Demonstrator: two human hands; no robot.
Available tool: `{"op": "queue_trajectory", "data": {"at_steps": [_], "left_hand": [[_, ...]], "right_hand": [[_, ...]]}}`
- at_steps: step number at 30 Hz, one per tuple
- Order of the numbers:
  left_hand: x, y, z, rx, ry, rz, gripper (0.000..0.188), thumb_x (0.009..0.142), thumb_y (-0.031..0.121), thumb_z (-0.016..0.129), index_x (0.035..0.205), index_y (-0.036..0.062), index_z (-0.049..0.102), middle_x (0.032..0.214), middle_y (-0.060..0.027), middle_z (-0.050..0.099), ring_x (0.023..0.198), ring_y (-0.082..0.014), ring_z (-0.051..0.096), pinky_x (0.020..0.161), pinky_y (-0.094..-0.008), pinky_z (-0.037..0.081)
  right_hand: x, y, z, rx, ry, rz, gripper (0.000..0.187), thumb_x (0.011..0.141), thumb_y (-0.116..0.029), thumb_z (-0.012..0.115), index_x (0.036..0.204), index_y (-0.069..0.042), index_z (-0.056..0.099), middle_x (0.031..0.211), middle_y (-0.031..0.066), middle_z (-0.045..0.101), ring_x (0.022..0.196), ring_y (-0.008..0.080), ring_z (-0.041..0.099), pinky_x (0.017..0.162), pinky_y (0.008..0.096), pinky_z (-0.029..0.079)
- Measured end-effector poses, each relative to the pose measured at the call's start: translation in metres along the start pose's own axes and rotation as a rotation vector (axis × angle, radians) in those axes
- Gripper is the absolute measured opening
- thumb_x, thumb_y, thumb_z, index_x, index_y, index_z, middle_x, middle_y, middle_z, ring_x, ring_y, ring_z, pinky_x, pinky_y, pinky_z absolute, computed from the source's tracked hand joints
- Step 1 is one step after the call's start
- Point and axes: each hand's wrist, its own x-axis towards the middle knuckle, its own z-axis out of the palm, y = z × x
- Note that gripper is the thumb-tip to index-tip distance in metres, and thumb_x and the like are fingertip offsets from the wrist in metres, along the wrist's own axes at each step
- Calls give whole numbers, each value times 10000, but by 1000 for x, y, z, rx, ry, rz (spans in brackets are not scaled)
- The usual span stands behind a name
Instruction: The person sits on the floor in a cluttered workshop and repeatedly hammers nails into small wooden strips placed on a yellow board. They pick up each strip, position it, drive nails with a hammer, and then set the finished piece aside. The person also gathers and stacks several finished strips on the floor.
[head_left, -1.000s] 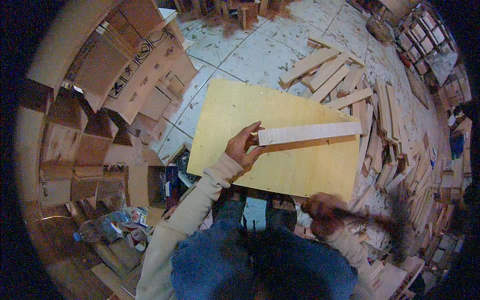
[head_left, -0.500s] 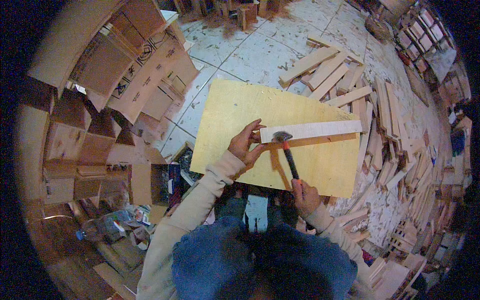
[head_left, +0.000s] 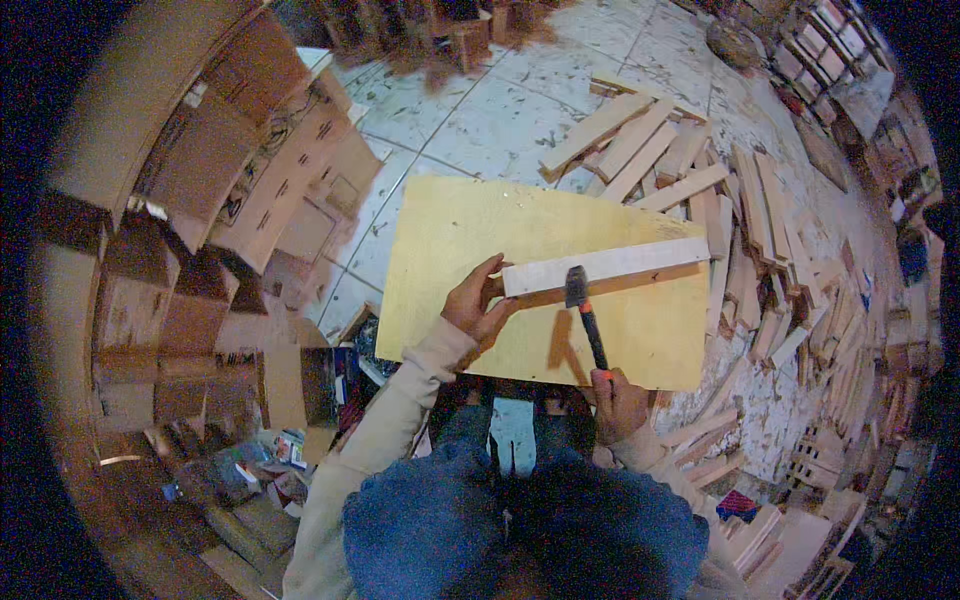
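Note:
A pale, straight wooden bar lies across a yellow board, slightly raised at its right end in the picture. My left hand grips the bar's left end, thumb on the near side and fingers on the far side. In my right hand is a hammer with a black and orange handle, held near the handle's lower end. Its dark head shows over the bar's near edge, left of the middle; whether it touches the wood I cannot tell. The hammer casts a shadow on the board.
Many cut wooden strips lie piled on the tiled floor beyond and right of the board. Cardboard boxes stand at the left. A plastic bottle and wrappers lie lower left. A small red and blue packet lies lower right.
The hammer head has swung round and sits a little farther right along the bar. The whole scene has shifted slightly left in view. My left hand keeps its grip on the bar.

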Motion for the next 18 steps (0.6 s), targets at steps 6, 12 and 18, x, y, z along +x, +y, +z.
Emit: {"op": "queue_trajectory", "data": {"at_steps": [6,12,18], "left_hand": [[-4,67,-66,94,355,191,775,660,113,812,1317,15,412,1152,-134,588,1043,-236,569,901,-349,462],[44,155,-82,-16,558,639,550,820,316,691,1184,-33,470,1221,-259,527,1036,-384,595,916,-502,494],[110,132,21,298,12,577,342,773,35,690,1083,2,550,1184,-213,576,1074,-332,588,890,-386,484]], "right_hand": [[-8,20,-58,-213,189,410,371,893,-399,563,849,-33,601,710,199,614,644,388,608,609,477,482],[-21,39,-66,-285,374,215,250,850,-253,652,871,-15,580,731,181,587,652,359,592,571,442,458],[50,89,-79,-316,586,33,259,848,-180,633,988,15,533,902,209,557,858,372,562,709,426,468]]}}
